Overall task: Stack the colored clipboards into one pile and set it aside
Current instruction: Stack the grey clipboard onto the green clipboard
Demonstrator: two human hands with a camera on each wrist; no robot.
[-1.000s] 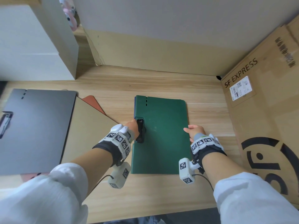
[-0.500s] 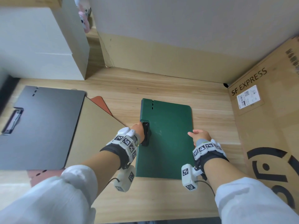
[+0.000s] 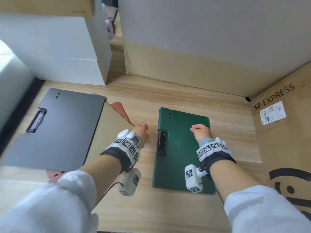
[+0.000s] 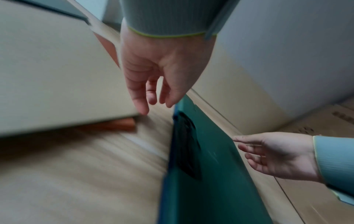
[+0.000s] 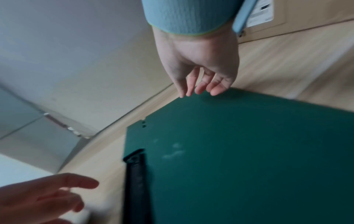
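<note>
Bare and relaxed, the left hand (image 3: 142,132) is hanging with loose fingers, holding nothing, just at 9 o'clock of the green clipboard (image 3: 181,148). The right hand (image 3: 201,132), fingers also slack, is hovering over the board, which is lying flat on the wooden table (image 3: 168,95). At 9 o'clock the grey clipboard (image 3: 55,128) is lying on a tan one (image 3: 109,132).

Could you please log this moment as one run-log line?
green clipboard: flat on table | left hand: open, beside clip | right hand: open, above far right corner | gray clipboard: unstacked
</note>
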